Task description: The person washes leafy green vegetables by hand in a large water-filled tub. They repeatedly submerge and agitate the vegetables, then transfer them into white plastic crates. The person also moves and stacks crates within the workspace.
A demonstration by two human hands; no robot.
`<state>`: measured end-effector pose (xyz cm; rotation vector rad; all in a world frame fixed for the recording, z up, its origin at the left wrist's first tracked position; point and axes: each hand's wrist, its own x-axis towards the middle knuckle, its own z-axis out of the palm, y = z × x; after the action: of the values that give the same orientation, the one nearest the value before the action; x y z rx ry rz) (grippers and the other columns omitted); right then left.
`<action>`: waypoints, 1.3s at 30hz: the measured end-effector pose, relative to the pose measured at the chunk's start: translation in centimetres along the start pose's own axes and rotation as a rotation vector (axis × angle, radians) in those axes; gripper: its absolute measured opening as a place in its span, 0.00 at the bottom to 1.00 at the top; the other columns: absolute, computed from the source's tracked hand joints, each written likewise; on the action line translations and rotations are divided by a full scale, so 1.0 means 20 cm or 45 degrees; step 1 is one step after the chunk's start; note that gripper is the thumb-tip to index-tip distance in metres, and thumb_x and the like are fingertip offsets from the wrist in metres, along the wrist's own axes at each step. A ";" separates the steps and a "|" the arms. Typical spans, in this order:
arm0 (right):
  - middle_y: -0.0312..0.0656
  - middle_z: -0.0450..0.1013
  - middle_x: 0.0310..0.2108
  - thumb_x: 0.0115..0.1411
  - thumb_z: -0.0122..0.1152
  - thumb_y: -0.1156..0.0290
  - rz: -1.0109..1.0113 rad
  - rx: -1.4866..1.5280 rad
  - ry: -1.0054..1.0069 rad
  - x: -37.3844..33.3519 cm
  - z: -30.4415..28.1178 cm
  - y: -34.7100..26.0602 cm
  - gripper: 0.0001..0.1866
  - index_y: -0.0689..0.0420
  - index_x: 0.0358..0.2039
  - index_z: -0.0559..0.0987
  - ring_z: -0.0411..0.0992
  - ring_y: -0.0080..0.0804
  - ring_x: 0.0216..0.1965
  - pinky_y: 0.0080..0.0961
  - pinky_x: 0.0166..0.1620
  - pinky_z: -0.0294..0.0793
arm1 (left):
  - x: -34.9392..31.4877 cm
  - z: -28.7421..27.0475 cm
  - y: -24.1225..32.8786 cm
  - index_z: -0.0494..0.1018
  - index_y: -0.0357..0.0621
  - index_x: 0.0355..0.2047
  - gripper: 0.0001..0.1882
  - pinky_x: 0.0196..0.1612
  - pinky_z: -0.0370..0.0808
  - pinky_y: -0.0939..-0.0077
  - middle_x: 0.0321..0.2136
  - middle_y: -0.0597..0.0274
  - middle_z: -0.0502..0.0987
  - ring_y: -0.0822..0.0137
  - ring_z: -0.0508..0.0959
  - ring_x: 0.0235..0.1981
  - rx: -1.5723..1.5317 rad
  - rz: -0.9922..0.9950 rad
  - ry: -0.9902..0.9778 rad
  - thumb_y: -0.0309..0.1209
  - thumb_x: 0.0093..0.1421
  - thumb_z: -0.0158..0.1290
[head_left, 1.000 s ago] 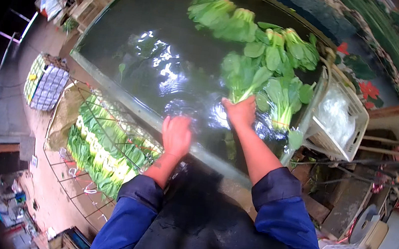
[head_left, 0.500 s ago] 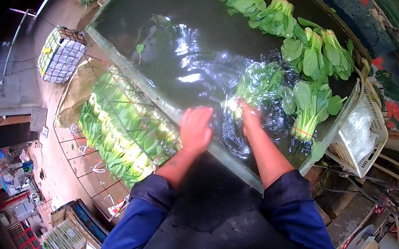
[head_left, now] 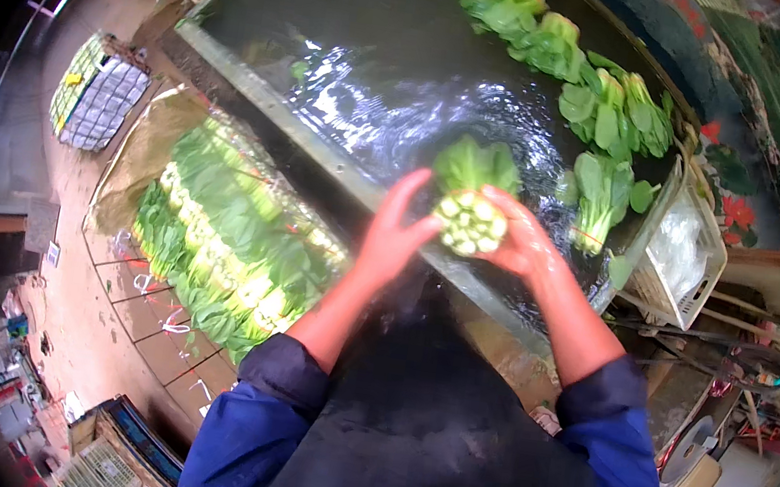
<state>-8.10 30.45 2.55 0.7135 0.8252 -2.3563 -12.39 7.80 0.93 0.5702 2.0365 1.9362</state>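
A bunch of leafy greens (head_left: 470,222) is held above the near rim of a water tank (head_left: 310,139). Its pale cut stem ends face me and its leaves point away. My right hand (head_left: 520,241) grips it from the right side. On the other side is my left hand (head_left: 398,230), fingers and thumb spread, the thumb tip at the stems; whether it touches them is hard to tell. Banded bunches float along the tank's right side, the nearest bunch (head_left: 600,200) just beyond my right wrist.
Left of the tank, rows of stacked greens (head_left: 232,243) lie on brown sheeting above a tiled floor. A white plastic crate (head_left: 690,249) with clear plastic inside stands at the tank's right end. Farther left sits a netted white bundle (head_left: 102,97).
My right hand has lifted the bunch from the water toward me, turning its stem ends my way. My left hand has opened from a loose curl and come beside it.
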 end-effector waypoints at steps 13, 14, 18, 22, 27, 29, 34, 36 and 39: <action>0.51 0.68 0.64 0.66 0.33 0.29 0.248 -0.808 -0.201 0.04 1.19 0.38 0.48 0.59 0.69 0.62 0.69 0.42 0.63 0.41 0.64 0.71 | -0.47 -1.07 0.53 0.59 0.61 0.69 0.45 0.73 0.35 0.36 0.69 0.56 0.62 0.51 0.51 0.75 1.048 0.549 -0.436 0.49 0.53 0.65; 0.49 0.68 0.64 0.69 0.33 0.32 0.280 -0.760 -0.163 0.11 1.24 0.42 0.44 0.59 0.68 0.64 0.70 0.41 0.62 0.39 0.63 0.71 | -0.51 -1.18 0.44 0.60 0.56 0.69 0.46 0.72 0.35 0.35 0.69 0.56 0.63 0.51 0.52 0.74 0.792 0.619 -0.300 0.56 0.54 0.63; 0.42 0.77 0.52 0.74 0.43 0.45 -0.033 -1.469 -0.114 0.40 1.15 0.47 0.31 0.60 0.58 0.74 0.75 0.37 0.54 0.35 0.57 0.73 | -0.70 -1.57 0.27 0.52 0.42 0.71 0.60 0.71 0.57 0.58 0.67 0.52 0.63 0.58 0.63 0.68 -0.420 -0.297 -0.146 0.47 0.44 0.74; 0.54 0.70 0.59 0.64 0.65 0.57 -1.107 -2.724 0.728 0.51 0.78 0.52 0.31 0.62 0.61 0.70 0.69 0.48 0.61 0.43 0.62 0.66 | -0.94 -1.78 -0.52 0.52 0.37 0.71 0.46 0.70 0.58 0.65 0.66 0.55 0.64 0.62 0.64 0.67 -0.496 -0.480 -0.115 0.47 0.63 0.60; 0.54 0.52 0.72 0.59 0.67 0.56 -0.893 -3.071 0.795 0.56 0.41 0.63 0.45 0.59 0.71 0.58 0.56 0.53 0.69 0.51 0.68 0.56 | -0.85 -1.57 -0.90 0.49 0.40 0.73 0.47 0.72 0.55 0.67 0.69 0.56 0.60 0.62 0.61 0.69 -0.500 -0.760 -0.421 0.44 0.63 0.62; 0.53 0.53 0.72 0.57 0.68 0.58 -0.941 -3.068 0.835 0.61 0.37 0.64 0.45 0.58 0.71 0.59 0.58 0.52 0.68 0.49 0.67 0.58 | -0.80 -1.42 -1.00 0.49 0.39 0.73 0.48 0.71 0.56 0.69 0.68 0.54 0.62 0.62 0.61 0.69 -0.465 -0.771 -0.514 0.43 0.61 0.64; 0.51 0.55 0.71 0.54 0.68 0.61 -0.929 -3.107 0.929 0.63 0.38 0.66 0.45 0.58 0.69 0.60 0.63 0.52 0.64 0.46 0.65 0.63 | -0.89 -0.99 -1.12 0.53 0.41 0.72 0.50 0.63 0.65 0.60 0.59 0.48 0.70 0.50 0.71 0.58 0.807 -0.481 -0.354 0.53 0.57 0.62; 0.53 0.55 0.71 0.53 0.70 0.64 -0.898 -3.114 0.937 0.63 0.38 0.66 0.47 0.59 0.70 0.59 0.62 0.52 0.66 0.46 0.65 0.63 | -0.97 -0.88 -1.24 0.54 0.42 0.71 0.50 0.59 0.66 0.59 0.56 0.49 0.71 0.51 0.73 0.54 1.094 -0.237 -0.220 0.55 0.57 0.61; 0.54 0.55 0.71 0.52 0.71 0.65 -0.859 -3.123 0.955 0.63 0.38 0.65 0.47 0.59 0.70 0.58 0.62 0.53 0.66 0.46 0.65 0.64 | -1.03 -0.85 -1.38 0.57 0.44 0.70 0.48 0.56 0.66 0.57 0.54 0.51 0.72 0.53 0.73 0.51 1.201 -0.026 -0.121 0.55 0.57 0.61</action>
<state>-11.10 12.69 -5.30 -0.0412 3.1279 0.2159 -4.46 -17.52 -26.90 0.7852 2.7827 0.7975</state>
